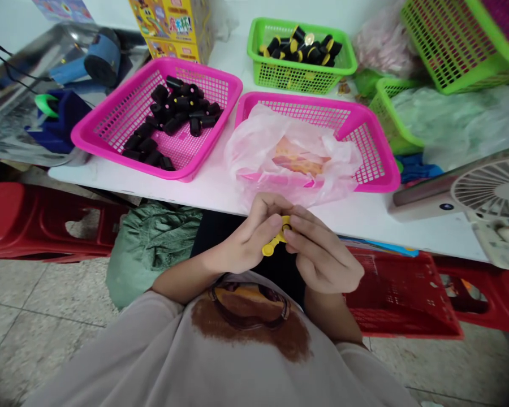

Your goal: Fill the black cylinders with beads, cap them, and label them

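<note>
Both hands are at work in front of the chest, just off the near edge of the white table [212,178], and here is the yellow piece [271,247] right between them! The left hand [248,240] has it pinched between thumb and fingers, the piece's rounded end poking out below the thumb. Over on the other side, the right hand [328,246] is gripping as well, fingers bent across the upper part, where a small dark ring shows; the fingertips of the two hands come close together, and how the far fingers sit is hidden. Straight ahead of them, a pinkish plastic bag [254,135] spreads out of a pink basket [367,152], orange-yellow contents [301,161] showing through its mouth. To the left, a second basket, also pink [178,171], carries a loose heap of black pieces [182,107]. Farther back, a green basket [297,77] holds black-and-yellow pieces [318,53], with yellow boxes [176,25] stacked off to its left. Out on the right stands a pale fan [492,183], and below the table, left of the lap, sits a green sack [148,249].
</note>
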`<state>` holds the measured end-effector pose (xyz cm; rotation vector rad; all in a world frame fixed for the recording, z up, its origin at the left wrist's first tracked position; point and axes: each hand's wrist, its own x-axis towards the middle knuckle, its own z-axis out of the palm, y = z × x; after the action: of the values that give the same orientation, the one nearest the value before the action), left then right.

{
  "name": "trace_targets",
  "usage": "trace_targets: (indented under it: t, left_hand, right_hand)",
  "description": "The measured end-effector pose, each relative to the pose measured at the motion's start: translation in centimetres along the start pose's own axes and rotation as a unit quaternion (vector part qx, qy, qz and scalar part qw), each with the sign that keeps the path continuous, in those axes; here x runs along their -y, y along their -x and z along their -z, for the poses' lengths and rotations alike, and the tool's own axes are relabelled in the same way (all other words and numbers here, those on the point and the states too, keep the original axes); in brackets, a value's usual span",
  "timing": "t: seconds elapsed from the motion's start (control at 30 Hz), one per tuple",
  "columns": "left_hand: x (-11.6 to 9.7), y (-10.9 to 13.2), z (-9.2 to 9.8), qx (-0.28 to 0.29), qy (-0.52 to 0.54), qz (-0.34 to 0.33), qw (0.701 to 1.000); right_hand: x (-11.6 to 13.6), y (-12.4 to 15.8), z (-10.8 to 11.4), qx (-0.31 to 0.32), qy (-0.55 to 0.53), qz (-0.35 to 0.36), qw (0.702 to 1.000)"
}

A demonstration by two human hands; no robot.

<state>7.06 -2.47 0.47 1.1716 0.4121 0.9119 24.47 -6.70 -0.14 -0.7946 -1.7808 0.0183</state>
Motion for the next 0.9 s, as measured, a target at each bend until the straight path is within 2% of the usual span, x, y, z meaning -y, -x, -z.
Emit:
trace_targets:
  t: [0.13, 0.27, 0.4, 0.53, 0.6, 0.7, 0.77, 0.83, 0.9]
  left_hand:
    - [0.0, -0.2, 0.1, 0.004, 0.046, 0.075, 0.996]
    - [-0.5, -0.5, -0.6, -0.061, 0.101, 0.119, 0.986]
    - [-0.7, -0.9, -1.4, -0.073, 0.155, 0.211, 0.962]
    - [-0.6, -1.2, -2.1, -0.088, 0.199, 0.221, 0.951]
    - [-0.4, -1.2, -2.3, -0.094, 0.206, 0.216, 0.950]
    - [0.1, -0.7, -2.3, -0.098, 0.150, 0.152, 0.972]
    - [0.5, -0.1, -2.2, -0.072, 0.073, 0.081, 0.991]
    - [0.9, 0.3, -1.9, -0.029, -0.007, 0.021, 0.999]
    - [1.3, 0.4, -1.5, -0.003, -0.092, 0.004, 0.996]
  right_hand:
    - [-0.8, -0.1, -0.4, 0.042, -0.019, 0.019, 0.999]
    - [-1.1, 0.1, -0.5, 0.073, -0.026, -0.029, 0.997]
    - [-1.1, 0.5, -0.7, 0.037, 0.026, -0.027, 0.999]
    - [-1.2, 0.5, -1.1, -0.010, 0.074, 0.012, 0.997]
    - [-1.0, 0.3, -1.0, -0.019, 0.050, 0.014, 0.998]
    - [-0.4, 0.1, -0.5, 0.017, -0.002, -0.052, 0.999]
    - [-0.2, 0.2, -0.3, 0.020, -0.030, -0.102, 0.994]
    - [-0.2, 0.6, -0.3, -0.006, -0.048, -0.124, 0.991]
    - [-0.5, 1.1, -0.5, -0.038, -0.044, -0.126, 0.990]
